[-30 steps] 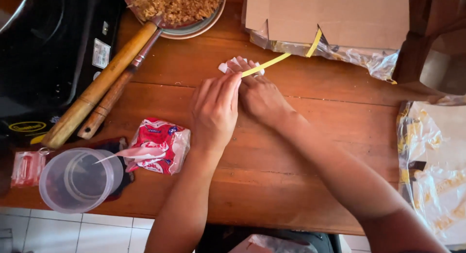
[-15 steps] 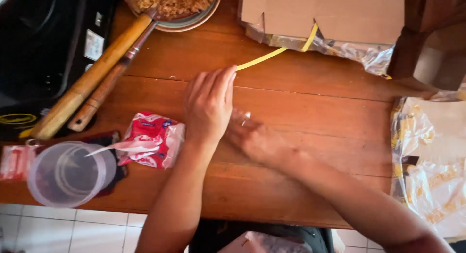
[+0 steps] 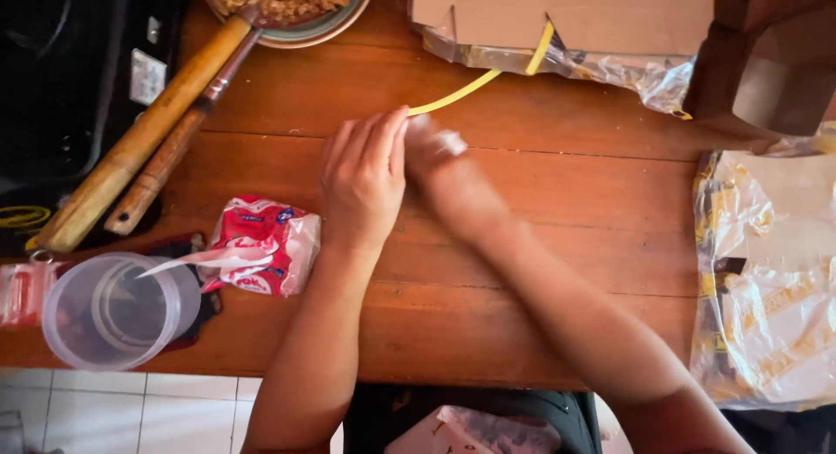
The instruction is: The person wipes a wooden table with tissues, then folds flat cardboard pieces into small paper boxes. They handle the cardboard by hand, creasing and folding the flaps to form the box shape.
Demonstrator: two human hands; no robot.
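Note:
My left hand [image 3: 361, 180] lies flat on the wooden table [image 3: 540, 210], palm down, fingers straight and close together, pointing away from me. Nothing shows in it; what is under the palm is hidden. My right hand [image 3: 428, 158] is blurred and presses against the left hand's right side. Its fingers are closed on a small whitish piece of plastic wrap [image 3: 450, 142]. Just beyond both hands' fingertips lies the end of a yellow strap [image 3: 461, 92], which runs up to a plastic-wrapped cardboard box [image 3: 575, 19].
A red and white snack packet [image 3: 261, 245] and a clear plastic cup [image 3: 109, 310] lie left. Two wooden handles [image 3: 148, 132] lean from a plate of brown crumbs [image 3: 287, 1]. A black appliance [image 3: 61, 80] fills the far left. Plastic-wrapped packs [image 3: 766, 271] lie right.
My right hand drew back toward me half a second ago and has now moved forward again beside the left hand. The left hand stayed flat near the strap's end.

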